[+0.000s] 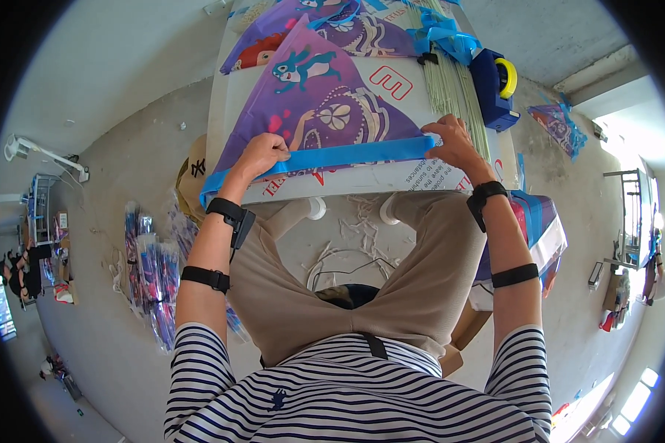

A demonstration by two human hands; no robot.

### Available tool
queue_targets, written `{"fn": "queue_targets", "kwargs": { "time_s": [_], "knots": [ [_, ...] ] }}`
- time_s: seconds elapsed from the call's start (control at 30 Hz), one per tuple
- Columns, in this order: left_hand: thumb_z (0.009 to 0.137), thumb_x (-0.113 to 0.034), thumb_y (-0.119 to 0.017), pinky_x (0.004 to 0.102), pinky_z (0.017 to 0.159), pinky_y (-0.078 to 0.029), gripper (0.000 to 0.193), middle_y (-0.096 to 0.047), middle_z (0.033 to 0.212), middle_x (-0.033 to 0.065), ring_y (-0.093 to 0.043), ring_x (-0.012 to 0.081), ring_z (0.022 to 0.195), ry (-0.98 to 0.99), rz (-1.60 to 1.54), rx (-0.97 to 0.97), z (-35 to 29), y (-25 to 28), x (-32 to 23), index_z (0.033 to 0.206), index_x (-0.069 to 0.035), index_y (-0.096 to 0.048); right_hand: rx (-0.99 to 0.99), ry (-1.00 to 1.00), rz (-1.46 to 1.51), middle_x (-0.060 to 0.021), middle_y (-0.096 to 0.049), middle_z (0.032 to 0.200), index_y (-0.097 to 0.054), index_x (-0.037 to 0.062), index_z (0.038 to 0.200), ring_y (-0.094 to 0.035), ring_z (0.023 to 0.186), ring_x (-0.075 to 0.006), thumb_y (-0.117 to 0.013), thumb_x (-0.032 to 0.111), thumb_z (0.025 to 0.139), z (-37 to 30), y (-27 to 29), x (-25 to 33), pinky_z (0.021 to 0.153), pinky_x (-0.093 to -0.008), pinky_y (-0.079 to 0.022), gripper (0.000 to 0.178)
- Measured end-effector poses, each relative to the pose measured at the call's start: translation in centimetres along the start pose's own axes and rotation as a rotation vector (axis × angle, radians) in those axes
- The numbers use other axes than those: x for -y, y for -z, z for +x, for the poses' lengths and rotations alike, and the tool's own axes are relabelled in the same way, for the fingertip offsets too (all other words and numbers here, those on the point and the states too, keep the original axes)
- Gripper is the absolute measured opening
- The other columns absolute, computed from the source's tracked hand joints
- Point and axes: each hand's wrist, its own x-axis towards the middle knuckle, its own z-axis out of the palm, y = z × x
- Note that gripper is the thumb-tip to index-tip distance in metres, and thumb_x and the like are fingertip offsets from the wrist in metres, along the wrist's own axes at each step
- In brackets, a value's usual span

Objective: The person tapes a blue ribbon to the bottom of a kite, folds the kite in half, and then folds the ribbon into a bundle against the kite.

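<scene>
A purple triangular printed sheet [340, 92], much like a kite sail, lies on the white board-topped table in front of me. Along its near edge runs a flat blue strip [362, 153], whose left end hangs over the table's corner. My left hand [264, 153] is closed, its fingers pinching the strip toward its left part. At the strip's right end, my right hand [454, 140] grips it between thumb and fingers. Between the hands the strip looks straight and taut. Whether it is joined to the sheet cannot be made out.
Behind lies another printed sheet [373, 37]. Thin pale rods [451, 92] and a blue tape dispenser [493, 88] with a yellow core occupy the table's right side. Bundled packages [157, 273] lie on the floor at left. A printed piece [558, 127] is on the floor at right.
</scene>
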Motion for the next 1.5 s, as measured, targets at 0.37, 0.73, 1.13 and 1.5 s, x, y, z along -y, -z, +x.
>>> {"fn": "queue_targets", "kwargs": {
  "time_s": [0.37,0.73,1.13,1.5],
  "knots": [
    [0.081,-0.011,-0.074,0.0382,0.073,-0.049,0.016,-0.069,0.080,0.0145,-0.064,0.0227,0.075,-0.024,-0.039,0.020,0.0,0.2,0.1,0.082,0.003,-0.066,0.113,-0.009,-0.050,-0.0126,-0.057,0.103,-0.076,0.0176,0.094,-0.054,0.111,-0.0347,-0.086,0.017,0.064,3.0,0.0,-0.3,0.097,-0.0441,-0.045,0.031],
    [0.082,-0.013,-0.075,0.0368,0.071,-0.047,0.019,-0.066,0.078,0.0129,-0.061,0.0195,0.073,0.004,-0.080,0.038,-0.2,0.3,-0.5,0.081,0.003,-0.065,0.169,0.032,-0.023,-0.0141,-0.057,0.102,-0.073,0.0114,0.084,-0.055,0.110,-0.0353,-0.083,0.014,0.073,4.1,-0.4,-0.7,0.095,-0.0442,-0.046,0.015],
    [0.081,-0.012,-0.077,0.0386,0.071,-0.047,0.024,-0.066,0.078,0.0123,-0.061,0.0249,0.071,-0.036,-0.064,0.008,0.4,-1.1,-1.1,0.075,0.001,-0.058,0.171,0.060,-0.178,-0.0171,-0.059,0.108,-0.075,0.0137,0.084,-0.057,0.113,-0.0382,-0.064,0.007,0.077,3.9,-0.9,-1.4,0.094,-0.0466,-0.051,0.015],
    [0.079,-0.013,-0.077,0.0394,0.071,-0.047,0.014,-0.067,0.076,0.0077,-0.064,0.0231,0.074,-0.006,0.066,-0.029,0.4,-1.8,-1.3,0.080,-0.004,-0.066,0.118,0.074,-0.162,-0.0170,-0.059,0.107,-0.073,0.0100,0.081,-0.059,0.111,-0.0380,-0.064,0.004,0.076,3.3,-0.9,-1.2,0.092,-0.0453,-0.052,0.013]
  ]
}}
